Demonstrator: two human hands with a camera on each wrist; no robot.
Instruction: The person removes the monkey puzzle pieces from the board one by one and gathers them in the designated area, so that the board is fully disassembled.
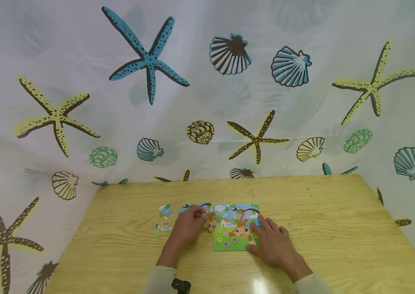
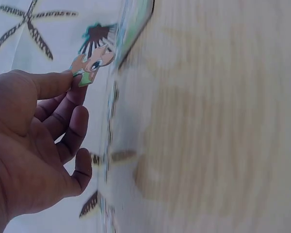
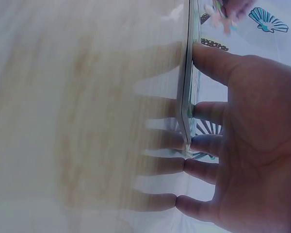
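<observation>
My left hand (image 1: 187, 226) pinches a jigsaw puzzle piece (image 2: 93, 64) between thumb and fingertips; part of the monkey's face and an eye show on it. In the head view this piece is held just left of a square monkey picture board (image 1: 225, 243). My right hand (image 1: 274, 245) rests at the board's right side with fingers spread. Its thumb and some fingers touch the board's edge (image 3: 185, 82), while the other fingertips reach the table. Behind my left hand lie more puzzle pieces (image 1: 203, 205), partly covered by it.
Further puzzle pieces lie left of my left hand: one with leaves and sky (image 1: 165, 210), others with a house (image 1: 162, 228). All lie on a wooden table (image 1: 339, 228). A cloth (image 1: 200, 98) printed with starfish and shells hangs around its back and sides.
</observation>
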